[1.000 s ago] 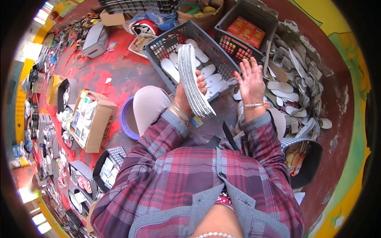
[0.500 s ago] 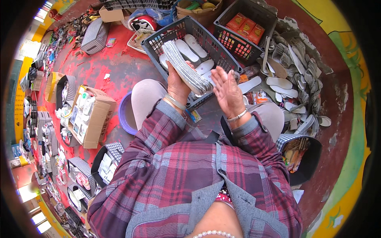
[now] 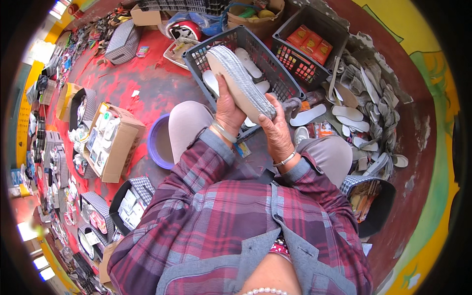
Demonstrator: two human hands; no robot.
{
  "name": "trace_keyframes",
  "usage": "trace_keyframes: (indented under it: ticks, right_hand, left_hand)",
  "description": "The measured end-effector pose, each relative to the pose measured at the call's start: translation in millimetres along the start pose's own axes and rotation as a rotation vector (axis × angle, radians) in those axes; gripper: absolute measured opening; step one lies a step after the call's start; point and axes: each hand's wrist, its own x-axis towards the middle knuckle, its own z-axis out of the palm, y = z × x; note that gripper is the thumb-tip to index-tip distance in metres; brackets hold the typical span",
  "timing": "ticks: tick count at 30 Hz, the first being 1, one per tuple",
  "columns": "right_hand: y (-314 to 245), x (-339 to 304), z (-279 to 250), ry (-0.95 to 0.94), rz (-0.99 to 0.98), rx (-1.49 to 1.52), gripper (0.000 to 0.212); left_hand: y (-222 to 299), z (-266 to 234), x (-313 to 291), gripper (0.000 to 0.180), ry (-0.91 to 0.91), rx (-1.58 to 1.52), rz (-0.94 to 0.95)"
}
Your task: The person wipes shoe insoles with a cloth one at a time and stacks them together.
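A thick stack of insoles (image 3: 240, 86), with grey layered edges and a beige face turned up, is held slantwise in front of me. My left hand (image 3: 229, 110) is closed round its left side, thumb along the beige face. At the lower right end my right hand (image 3: 278, 132) grips the stack between thumb and fingers. Beneath and beyond it stands a dark grey plastic crate (image 3: 283, 78) with white insoles (image 3: 248, 63) lying inside. The stack hides part of the crate.
A large heap of grey and white insoles (image 3: 381, 105) lies at the right. Behind it stands a black crate (image 3: 300, 59) holding red boxes (image 3: 309, 43). A purple basin (image 3: 153, 143) and an open cardboard box (image 3: 126, 147) are at left; a checkered bin (image 3: 381, 209) sits right of my knee.
The stack has turned so its beige face shows instead of mostly its layered edges. My right hand, flat and open beside the stack before, has closed on its lower end.
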Motion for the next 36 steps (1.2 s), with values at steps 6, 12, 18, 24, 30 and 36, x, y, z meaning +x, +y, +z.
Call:
trace_keyframes:
  ticks: [6,12,18,24,30,36]
  right_hand:
    - [5,21,-44,-0.045,0.217,-0.113,0.050]
    - [9,22,-61,-0.138,0.437,0.186,0.040]
    - [14,18,-60,-0.190,0.501,0.232,0.044]
    - [12,14,-57,-0.195,0.452,0.213,0.048]
    - [15,15,-63,-0.210,0.449,0.190,0.051]
    - [9,12,-57,-0.173,0.444,0.185,0.049]
  left_hand:
    - [-4,-7,1,0.063,-0.159,0.160,-0.058]
    - [2,-1,1,0.065,-0.167,0.041,-0.042]
    - [6,-1,-4,0.061,-0.241,0.073,-0.018]
    - [6,5,-12,0.060,-0.296,0.265,0.068]
    - [6,9,-14,0.063,-0.293,0.268,0.077]
    - [7,11,-13,0.061,-0.275,0.252,0.078]
